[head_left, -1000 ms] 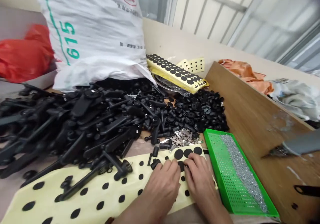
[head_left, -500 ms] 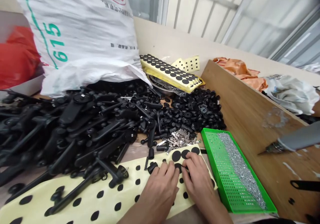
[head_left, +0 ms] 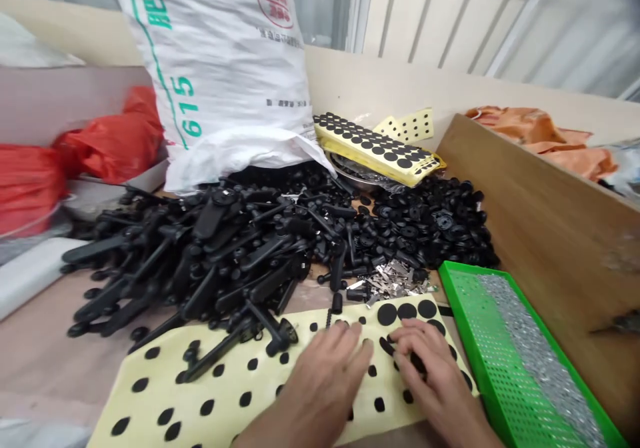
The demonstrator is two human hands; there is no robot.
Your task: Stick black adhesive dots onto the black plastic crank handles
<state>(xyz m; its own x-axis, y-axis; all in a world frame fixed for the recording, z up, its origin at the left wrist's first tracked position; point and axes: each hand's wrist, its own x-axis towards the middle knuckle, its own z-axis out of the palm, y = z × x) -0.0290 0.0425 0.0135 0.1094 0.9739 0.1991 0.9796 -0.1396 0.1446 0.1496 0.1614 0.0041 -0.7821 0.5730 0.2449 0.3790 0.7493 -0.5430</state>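
My left hand [head_left: 325, 385] rests with spread fingers on a pale yellow backing sheet [head_left: 225, 401] dotted with black round rubber pads. My right hand [head_left: 427, 368] lies curled over the sheet among the larger pads, and its fingers hide what is under them. Just past my left fingertips stand a small black screw-like spring [head_left: 329, 318] and a black cylindrical part [head_left: 337, 303]. A heap of black plastic levers [head_left: 215, 248] touches the sheet's far edge, and some lie on it.
Black round parts [head_left: 425, 221] and metal clips [head_left: 393, 280] lie ahead. To the right are a green perforated tray [head_left: 475, 348] holding silvery pieces and a wooden board [head_left: 540, 208]. A white woven sack [head_left: 220, 75] stands behind the heap.
The whole view has swung, so the scene sits further right and more of the left side shows. My hands have spread apart, with the right one further right on the sheet.
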